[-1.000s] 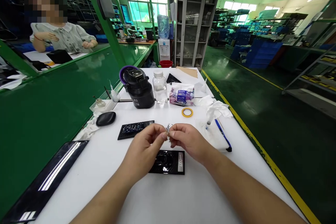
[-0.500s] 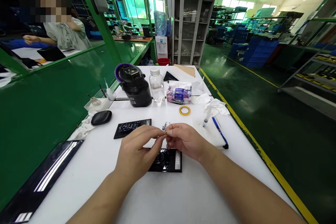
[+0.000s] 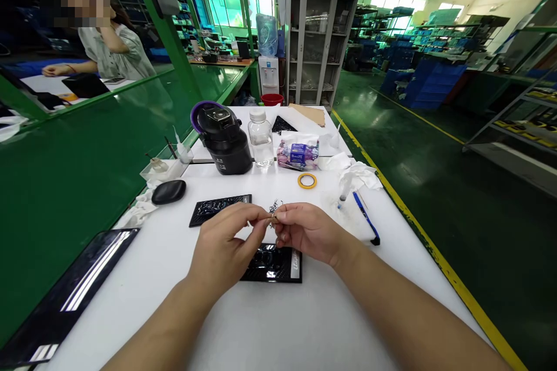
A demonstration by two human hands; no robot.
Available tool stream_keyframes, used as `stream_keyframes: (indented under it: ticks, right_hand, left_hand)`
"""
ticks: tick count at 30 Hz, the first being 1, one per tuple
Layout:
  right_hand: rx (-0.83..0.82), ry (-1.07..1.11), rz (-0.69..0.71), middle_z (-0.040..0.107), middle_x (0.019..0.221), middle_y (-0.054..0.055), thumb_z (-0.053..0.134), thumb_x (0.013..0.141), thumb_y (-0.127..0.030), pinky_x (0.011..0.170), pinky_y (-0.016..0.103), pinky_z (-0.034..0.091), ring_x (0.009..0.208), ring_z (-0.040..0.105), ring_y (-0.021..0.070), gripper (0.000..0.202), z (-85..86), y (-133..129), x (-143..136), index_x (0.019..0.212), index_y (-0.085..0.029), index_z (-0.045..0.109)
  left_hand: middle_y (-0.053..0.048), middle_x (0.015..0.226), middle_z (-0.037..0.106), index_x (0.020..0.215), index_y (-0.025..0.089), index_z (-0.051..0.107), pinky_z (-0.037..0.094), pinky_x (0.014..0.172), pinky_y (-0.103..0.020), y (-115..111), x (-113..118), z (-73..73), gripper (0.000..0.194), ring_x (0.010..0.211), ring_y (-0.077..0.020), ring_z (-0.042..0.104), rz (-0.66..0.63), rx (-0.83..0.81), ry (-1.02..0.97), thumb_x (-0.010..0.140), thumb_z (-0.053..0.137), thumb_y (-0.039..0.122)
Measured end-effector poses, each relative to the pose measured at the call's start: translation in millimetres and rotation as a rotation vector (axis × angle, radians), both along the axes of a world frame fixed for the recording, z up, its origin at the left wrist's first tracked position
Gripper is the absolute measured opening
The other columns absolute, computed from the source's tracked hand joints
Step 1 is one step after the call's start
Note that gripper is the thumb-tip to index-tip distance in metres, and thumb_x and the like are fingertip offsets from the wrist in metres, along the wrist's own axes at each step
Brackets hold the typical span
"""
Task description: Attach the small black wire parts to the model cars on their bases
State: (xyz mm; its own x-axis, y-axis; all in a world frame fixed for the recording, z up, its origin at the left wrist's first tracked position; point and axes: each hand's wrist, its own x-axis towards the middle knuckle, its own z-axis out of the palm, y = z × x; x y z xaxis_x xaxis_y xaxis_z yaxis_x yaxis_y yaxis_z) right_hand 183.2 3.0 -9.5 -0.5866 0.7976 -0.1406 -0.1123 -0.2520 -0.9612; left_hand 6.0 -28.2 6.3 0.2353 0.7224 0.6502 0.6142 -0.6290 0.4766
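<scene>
My left hand [image 3: 230,243] and my right hand [image 3: 307,231] meet fingertip to fingertip over the white table. Both are closed in a pinch around something tiny between them, too small to name. Below them lies a glossy black panel [image 3: 281,266] with a silver lettered strip at its right end, partly covered by my left hand. A similar black panel [image 3: 213,210] rests behind my left hand. Just beyond the fingertips is a small heap of thin black bits [image 3: 275,206].
Behind stand a black jug [image 3: 228,148], a clear bottle [image 3: 261,142] and a tissue pack [image 3: 298,153]. A yellow tape roll [image 3: 307,181], a blue cutter [image 3: 366,217] and a syringe [image 3: 343,196] lie rightward. At left are a black mouse-shaped object [image 3: 169,192] and a long dark panel [image 3: 87,284].
My fingertips have shifted slightly, with the left fingers a little differently bent. The view has tilted a touch. At the far left, the other person's raised arm has moved up.
</scene>
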Motion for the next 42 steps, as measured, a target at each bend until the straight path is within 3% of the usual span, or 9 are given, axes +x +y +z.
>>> stream_keyframes:
  ticks: [3,6,9,12,16,19,22,33,42]
  right_hand:
    - [0.194,-0.27,-0.027,0.058,0.089,0.005,0.06,0.08,-0.045,0.081,0.039,0.045,0.081,0.054,0.0208,0.026,12.8,-5,13,0.086,-0.02,0.059]
    - [0.368,-0.547,-0.024,0.059,0.092,0.008,0.076,0.067,-0.028,0.087,0.044,0.04,0.096,0.052,0.0306,0.024,27.0,-21,25,0.085,-0.019,0.063]
    - [0.623,-0.949,0.116,0.061,0.093,0.01,0.08,0.067,-0.025,0.08,0.043,0.044,0.093,0.055,0.0325,0.033,34.7,-41,20,0.095,-0.017,0.064]
    - [0.846,-1.203,0.23,0.062,0.097,0.012,0.073,0.076,-0.02,0.073,0.039,0.047,0.09,0.057,0.0302,0.033,30.9,-56,1,0.106,-0.014,0.062]
    - [1.006,-1.052,0.234,0.061,0.101,0.011,0.069,0.079,-0.025,0.077,0.04,0.048,0.091,0.055,0.0284,0.039,10.5,-71,-31,0.115,-0.014,0.059]
    - [1.104,-0.895,0.218,0.061,0.102,0.011,0.071,0.084,-0.036,0.081,0.042,0.047,0.092,0.053,0.028,0.046,-5.7,-85,-51,0.122,-0.013,0.057]
    - [1.149,-0.78,0.232,0.061,0.106,0.012,0.072,0.086,-0.049,0.085,0.044,0.045,0.095,0.052,0.0293,0.06,-15.0,-98,-61,0.13,-0.011,0.054]
    - [1.21,-0.692,0.191,0.06,0.122,0.014,0.07,0.089,-0.038,0.091,0.044,0.041,0.104,0.049,0.0297,0.05,-26.6,-102,-59,0.128,-0.009,0.058]
    - [1.279,-0.715,0.199,0.058,0.125,0.016,0.066,0.093,-0.039,0.087,0.045,0.043,0.104,0.049,0.031,0.056,-28.5,-105,-58,0.139,-0.01,0.052]
  left_hand:
    - [0.0,0.08,0.071,0.085,0.021,0.067,0.052,0.068,-0.026,2,-7,3.1,0.012,0.073,-0.0142,0.065,0.076,0.034,-0.012,0.093,0.059,0.021]
    - [0.001,0.087,0.073,0.09,0.024,0.069,0.052,0.07,-0.027,-2,-20,19.3,0.012,0.079,-0.0165,0.067,0.246,-0.012,-0.057,0.093,0.059,0.03]
    - [0.002,0.097,0.074,0.093,0.028,0.07,0.052,0.081,-0.03,-20,-41,38.3,0.017,0.092,-0.02,0.069,0.33,-0.169,-0.1,0.092,0.06,0.041]
    - [0.003,0.102,0.074,0.092,0.03,0.068,0.053,0.084,-0.03,-52,-67,36.1,0.02,0.096,-0.0212,0.07,0.297,-0.263,-0.026,0.091,0.06,0.048]
    - [0.002,0.109,0.073,0.09,0.029,0.066,0.053,0.088,-0.031,-99,-94,-6.8,0.017,0.104,-0.0221,0.067,0.336,-0.32,0.024,0.091,0.06,0.044]
    - [0.0,0.109,0.072,0.091,0.028,0.066,0.05,0.097,-0.037,-126,-101,-40.8,0.012,0.113,-0.0229,0.062,0.459,-0.287,0.013,0.094,0.058,0.037]
    - [-0.001,0.108,0.071,0.092,0.028,0.066,0.049,0.099,-0.041,-140,-96,-56.8,0.008,0.115,-0.0226,0.059,0.549,-0.205,0.023,0.095,0.058,0.03]
    - [-0.004,0.106,0.071,0.094,0.025,0.068,0.046,0.098,-0.051,-135,-80,-55.2,0.01,0.117,-0.0281,0.055,0.453,0.005,0.226,0.091,0.063,0.016]
    - [-0.005,0.106,0.071,0.094,0.024,0.068,0.048,0.096,-0.051,-134,-80,-57.8,0.011,0.115,-0.0273,0.055,0.453,-0.004,0.25,0.091,0.063,0.015]
